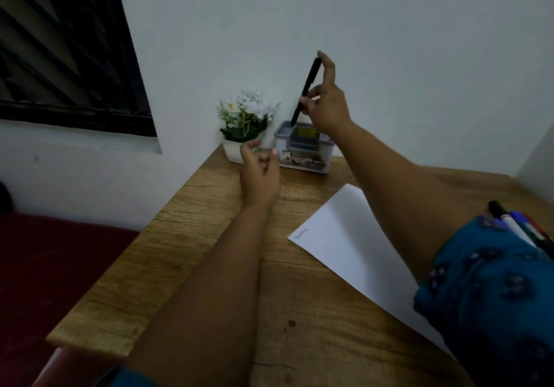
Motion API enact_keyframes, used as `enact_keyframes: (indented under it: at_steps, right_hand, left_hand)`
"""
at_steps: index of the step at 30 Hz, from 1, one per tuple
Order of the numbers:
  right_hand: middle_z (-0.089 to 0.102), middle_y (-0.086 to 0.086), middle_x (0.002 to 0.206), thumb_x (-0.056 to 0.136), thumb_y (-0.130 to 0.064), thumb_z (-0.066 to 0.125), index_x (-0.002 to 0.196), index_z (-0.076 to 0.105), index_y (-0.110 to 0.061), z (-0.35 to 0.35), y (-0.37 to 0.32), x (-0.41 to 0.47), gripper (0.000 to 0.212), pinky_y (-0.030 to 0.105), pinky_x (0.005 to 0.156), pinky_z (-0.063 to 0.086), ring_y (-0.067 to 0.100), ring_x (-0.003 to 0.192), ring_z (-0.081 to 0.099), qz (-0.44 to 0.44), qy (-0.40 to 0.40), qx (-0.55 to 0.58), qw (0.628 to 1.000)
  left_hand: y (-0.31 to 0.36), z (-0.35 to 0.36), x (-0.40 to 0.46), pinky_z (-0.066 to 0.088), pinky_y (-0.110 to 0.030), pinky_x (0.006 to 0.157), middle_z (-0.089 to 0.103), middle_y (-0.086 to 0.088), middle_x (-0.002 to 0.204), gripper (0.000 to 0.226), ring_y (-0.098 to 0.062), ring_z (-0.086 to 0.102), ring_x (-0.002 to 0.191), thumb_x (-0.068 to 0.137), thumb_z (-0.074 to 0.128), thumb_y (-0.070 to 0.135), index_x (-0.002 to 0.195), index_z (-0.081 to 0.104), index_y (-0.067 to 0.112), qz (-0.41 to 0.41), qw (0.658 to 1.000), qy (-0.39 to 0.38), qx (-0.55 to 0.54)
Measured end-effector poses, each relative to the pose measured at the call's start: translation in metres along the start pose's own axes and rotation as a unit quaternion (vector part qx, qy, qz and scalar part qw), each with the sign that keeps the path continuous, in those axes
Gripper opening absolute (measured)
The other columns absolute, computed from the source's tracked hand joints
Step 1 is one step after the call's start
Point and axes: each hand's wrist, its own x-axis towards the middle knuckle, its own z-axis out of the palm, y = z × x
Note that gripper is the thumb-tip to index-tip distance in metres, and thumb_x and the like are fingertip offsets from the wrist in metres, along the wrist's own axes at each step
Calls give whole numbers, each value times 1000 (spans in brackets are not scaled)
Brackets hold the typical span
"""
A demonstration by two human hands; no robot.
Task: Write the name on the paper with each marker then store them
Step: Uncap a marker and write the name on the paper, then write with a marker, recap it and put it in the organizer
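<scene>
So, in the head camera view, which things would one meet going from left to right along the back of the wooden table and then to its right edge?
White pot of white flowers → grey plastic pen holder, into which the right hand lowers a black marker → white paper sheet → bundle of coloured markers.

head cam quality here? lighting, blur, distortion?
Head view: dim, flat indoor light, no glare; the window is dark. Wide-angle bend curves the table edges. Right hand and black marker slightly soft; writing on the paper small but sharp; organizer label blurred.
</scene>
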Motion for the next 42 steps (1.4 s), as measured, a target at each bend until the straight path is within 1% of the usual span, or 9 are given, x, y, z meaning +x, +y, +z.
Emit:
enact_keyframes:
  at_steps: [4, 10, 15, 19, 26, 31, 36, 40, 42]
  right_hand:
    - [65, 16, 76, 88, 5, 60, 155, 8, -24, 28, 12, 10, 90, 31, 71, 57, 24, 68, 65, -24, 34, -7, 999]
    - [65, 15, 81, 90, -2, 58, 153, 12, -34, 48, 27, 26, 84, 43, 67, 54, 29, 68, 62, -6, -75, -166, 983]
    - [60, 16, 114, 95, -18, 54, 145, 26, -40, 60, 38, 30, 62, 46, 92, 37, 38, 112, 48, 22, -141, -297, 944]
    - [62, 11, 110, 95, -15, 55, 144, 27, -44, 56, 30, 28, 63, 44, 89, 32, 34, 116, 41, -4, -116, -282, 952]
    - [69, 7, 99, 95, -16, 60, 125, 56, -19, -30, 9, -6, 31, 34, 84, 49, 26, 97, 61, 15, -12, -138, 990]
    - [68, 5, 95, 89, -16, 66, 100, 70, -16, -130, 30, -78, 11, 16, 68, 39, 13, 80, 58, 105, -37, -216, 970]
    - [64, 18, 120, 93, -7, 52, 112, 67, -2, -187, 68, -148, 25, 32, 92, 46, 32, 110, 60, 274, -70, -341, 897]
    - [67, 21, 104, 87, -6, 59, 79, 59, -6, -189, 85, -183, 8, 34, 71, 47, 30, 83, 60, 293, -71, -364, 881]
    - [67, 19, 98, 85, -3, 58, 69, 48, -10, -185, 91, -186, 21, 31, 66, 44, 29, 81, 60, 302, -67, -373, 875]
  left_hand:
    - [-7, 4, -1, 39, -5, 52, 55, 9, 73, 32, 10, 52, 55, 96, 55, 20, 123, 42, 10, -3, 1000, -10, 19]
    - [-10, 8, -1, 40, -5, 54, 55, 6, 74, 29, 8, 53, 57, 94, 58, 21, 118, 42, 17, 7, 999, -28, 35]
    - [-13, 10, 0, 39, -6, 52, 56, 8, 75, 30, 6, 54, 57, 94, 59, 25, 118, 43, 18, 5, 998, -40, 52]
    - [-14, 10, 0, 40, -6, 52, 57, 7, 76, 33, 6, 55, 59, 93, 59, 26, 120, 43, 17, 0, 997, -49, 51]
    - [7, 10, -8, 42, -14, 56, 53, 10, 75, 22, 5, 51, 57, 94, 58, 26, 112, 47, 19, 10, 993, -94, 68]
    - [33, 19, -34, 33, -22, 53, 51, 14, 77, 18, 3, 49, 63, 95, 51, 37, 84, 55, 23, 92, 961, -157, 207]
    - [54, 35, -61, 35, -27, 61, 57, 1, 85, 22, -15, 54, 75, 91, 47, 26, 84, 61, 11, 117, 954, -206, 185]
    - [65, 43, -79, 42, -28, 71, 63, -2, 95, 34, -21, 57, 86, 84, 43, 27, 101, 65, 8, 106, 961, -206, 153]
    - [63, 44, -82, 41, -28, 70, 61, -3, 90, 24, -27, 58, 85, 88, 50, 16, 103, 65, 6, 126, 955, -203, 177]
